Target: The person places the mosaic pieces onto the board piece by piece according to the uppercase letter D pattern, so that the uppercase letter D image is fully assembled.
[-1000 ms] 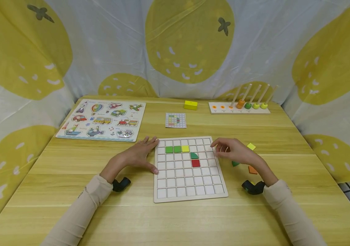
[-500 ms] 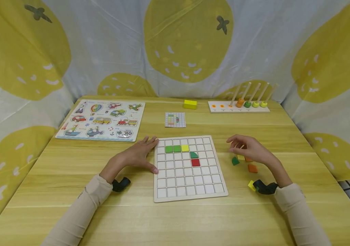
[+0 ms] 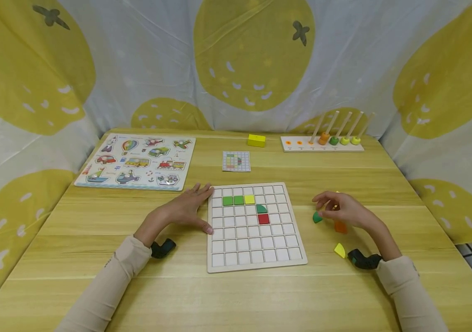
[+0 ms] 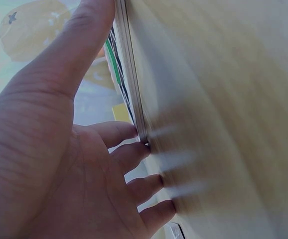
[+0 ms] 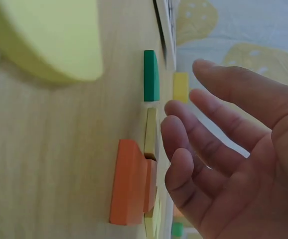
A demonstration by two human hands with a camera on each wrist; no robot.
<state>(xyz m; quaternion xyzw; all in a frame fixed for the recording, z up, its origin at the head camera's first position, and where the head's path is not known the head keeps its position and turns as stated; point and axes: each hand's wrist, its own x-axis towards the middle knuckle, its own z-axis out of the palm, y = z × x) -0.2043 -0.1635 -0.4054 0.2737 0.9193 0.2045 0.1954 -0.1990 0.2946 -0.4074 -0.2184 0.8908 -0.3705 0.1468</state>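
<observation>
A wooden grid board (image 3: 241, 246) lies flat in the head view. Set in its cells are two green squares (image 3: 233, 200), a yellow square (image 3: 249, 199), a green quarter-circle (image 3: 261, 209) and a red square (image 3: 263, 219). My left hand (image 3: 188, 208) rests on the table with spread fingers, thumb and fingertips touching the board's left edge. Above the loose pieces hovers my right hand (image 3: 345, 210), fingers loosely bent and holding nothing. Near it lie a green quarter-circle (image 5: 151, 77), an orange piece (image 5: 127, 184) and a yellow quarter-circle (image 3: 339, 250). In the head view the hand partly hides other pieces.
Behind the board lies a small pattern card (image 3: 236, 161), with a yellow block (image 3: 256, 140) farther back. A vehicle puzzle board (image 3: 144, 168) lies at the back left. At the back right stands a peg board (image 3: 322, 145) with upright pegs and coloured beads.
My right hand has moved right, from the board's right edge to above the loose pieces, uncovering the yellow quarter-circle. The left hand and the pieces on the board stay put.
</observation>
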